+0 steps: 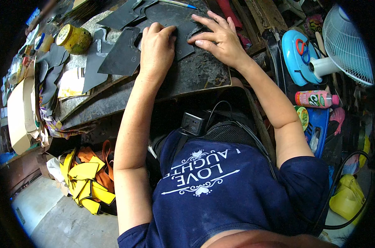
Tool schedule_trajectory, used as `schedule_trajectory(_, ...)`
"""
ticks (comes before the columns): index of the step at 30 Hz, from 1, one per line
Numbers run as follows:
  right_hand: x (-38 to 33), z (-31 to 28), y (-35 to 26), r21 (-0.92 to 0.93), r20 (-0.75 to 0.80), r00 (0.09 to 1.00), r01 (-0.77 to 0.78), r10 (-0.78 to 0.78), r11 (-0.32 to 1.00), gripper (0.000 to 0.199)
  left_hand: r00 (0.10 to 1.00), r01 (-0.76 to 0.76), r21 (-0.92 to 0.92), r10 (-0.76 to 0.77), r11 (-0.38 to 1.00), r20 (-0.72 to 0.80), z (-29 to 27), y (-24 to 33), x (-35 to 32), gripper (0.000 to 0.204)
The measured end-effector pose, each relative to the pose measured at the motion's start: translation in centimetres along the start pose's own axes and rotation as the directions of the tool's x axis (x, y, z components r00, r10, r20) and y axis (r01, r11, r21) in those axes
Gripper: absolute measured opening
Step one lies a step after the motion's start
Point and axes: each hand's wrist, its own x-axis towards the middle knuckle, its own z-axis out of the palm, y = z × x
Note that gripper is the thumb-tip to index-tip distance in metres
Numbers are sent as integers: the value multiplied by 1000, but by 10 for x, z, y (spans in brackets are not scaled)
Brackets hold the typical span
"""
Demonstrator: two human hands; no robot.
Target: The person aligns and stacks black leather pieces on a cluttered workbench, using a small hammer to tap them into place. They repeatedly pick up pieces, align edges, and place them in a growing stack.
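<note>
At the far edge of my reach, my left hand (156, 49) is closed, its fingers curled down over flat black cut pieces on the dark worktable (191, 78). What its fingertips grip, if anything, is hidden. One angular black piece (121, 56) extends to its left. Between my hands lies another flat black piece (182, 48), its edge rough and dark near the right fingertips. My right hand (218, 39) is open, fingers spread, with thumb and forefinger at that rough edge. More black cut pieces (117, 17) overlap beyond my left hand.
A smeared yellow jar (73, 39) stands left on a grey slab; a pen (179, 4) lies at the back. To the right are a fan (348, 45) with a blue base, orange-handled scissors (302, 50) and a pink bottle (315, 99). Yellow pieces (86, 177) are heaped lower left.
</note>
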Motion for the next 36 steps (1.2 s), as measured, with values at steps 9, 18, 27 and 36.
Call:
schedule_trajectory(9, -4, -19, -18, -79, -9, 989, 148, -149, 986, 26, 999, -33, 4, 33, 999, -29, 2, -3, 1, 23)
schedule_trajectory(18, -1, -26, -40, 414, -153, 984, -22, 94, 910, 33, 997, -43, 155, 34, 987, 63, -11, 15, 14, 28)
schedule_trajectory(27, -1, -24, -46, 274, -199, 979, 19, 37, 962, 35, 989, -106, 153, 119, 983, -82, -7, 8, 68, 26)
schedule_trajectory(36, -1, -19, -43, 246, -192, 980, -4, 53, 969, 39, 977, 15, 416, -103, 909, 188, -58, -69, 95, 64)
